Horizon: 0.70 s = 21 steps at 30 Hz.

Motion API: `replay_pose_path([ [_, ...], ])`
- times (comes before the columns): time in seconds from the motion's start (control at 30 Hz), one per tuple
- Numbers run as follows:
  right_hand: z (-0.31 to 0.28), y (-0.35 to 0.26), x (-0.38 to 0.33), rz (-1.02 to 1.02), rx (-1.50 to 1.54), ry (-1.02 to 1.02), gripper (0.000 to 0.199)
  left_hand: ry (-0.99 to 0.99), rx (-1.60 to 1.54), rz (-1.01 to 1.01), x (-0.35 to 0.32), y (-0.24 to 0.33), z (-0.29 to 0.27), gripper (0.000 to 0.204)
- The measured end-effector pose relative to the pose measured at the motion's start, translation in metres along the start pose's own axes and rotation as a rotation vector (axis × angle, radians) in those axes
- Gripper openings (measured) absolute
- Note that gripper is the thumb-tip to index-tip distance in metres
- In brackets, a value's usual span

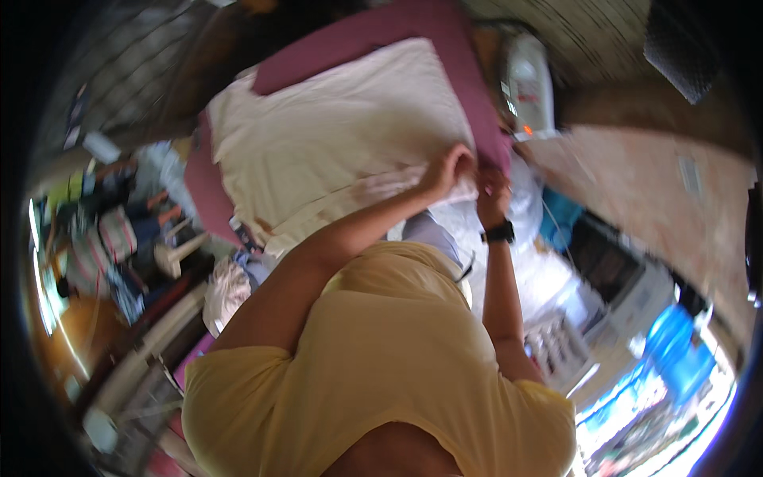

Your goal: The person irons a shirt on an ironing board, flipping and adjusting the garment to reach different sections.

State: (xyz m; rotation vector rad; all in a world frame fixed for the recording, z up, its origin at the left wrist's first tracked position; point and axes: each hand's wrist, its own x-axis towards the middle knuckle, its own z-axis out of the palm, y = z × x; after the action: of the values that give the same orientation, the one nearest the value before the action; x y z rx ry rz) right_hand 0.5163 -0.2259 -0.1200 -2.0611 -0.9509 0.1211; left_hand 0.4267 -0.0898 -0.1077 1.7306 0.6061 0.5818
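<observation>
A white cloth (334, 135) lies spread over a maroon padded board (373, 32). My left hand (451, 167) reaches across from the left, its fingers closed on the cloth's near right corner. My right hand (493, 189), with a black watch (498, 232) on the wrist, pinches the same corner right beside it, at the board's edge. The two hands almost touch. A bunched fold of the cloth (381, 187) runs along my left forearm. My yellow shirt (381, 358) fills the lower middle of the view.
A white iron (528, 83) with a small orange light stands just beyond the board's right end. White bundles (524, 199) lie under the hands. Clothes and clutter (119, 230) pile up at the left. A blue container (675, 342) and shelves sit lower right.
</observation>
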Motion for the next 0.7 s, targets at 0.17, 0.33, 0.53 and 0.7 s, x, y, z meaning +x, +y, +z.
replay_pose_path([
  [0.17, -0.006, 0.006, 0.01, -0.063, -0.088, 0.068, 0.016, 0.356, 0.224, 0.04, 0.0, 0.029, -0.12, 0.026],
  [0.33, -0.014, -0.039, 0.033, 0.066, -0.115, 0.028, 0.026, 1.126, 0.669, 0.141, -0.024, -0.03, -0.364, 0.027],
  [0.53, 0.001, -0.096, 0.034, 0.046, -0.054, -0.053, 0.026, 0.974, 1.184, -0.413, -0.07, -0.131, -0.573, 0.038],
  [0.7, 0.059, -0.136, -0.017, 0.431, 0.581, -0.221, 0.024, 0.651, 1.396, -0.664, -0.1, -0.19, -0.65, 0.063],
])
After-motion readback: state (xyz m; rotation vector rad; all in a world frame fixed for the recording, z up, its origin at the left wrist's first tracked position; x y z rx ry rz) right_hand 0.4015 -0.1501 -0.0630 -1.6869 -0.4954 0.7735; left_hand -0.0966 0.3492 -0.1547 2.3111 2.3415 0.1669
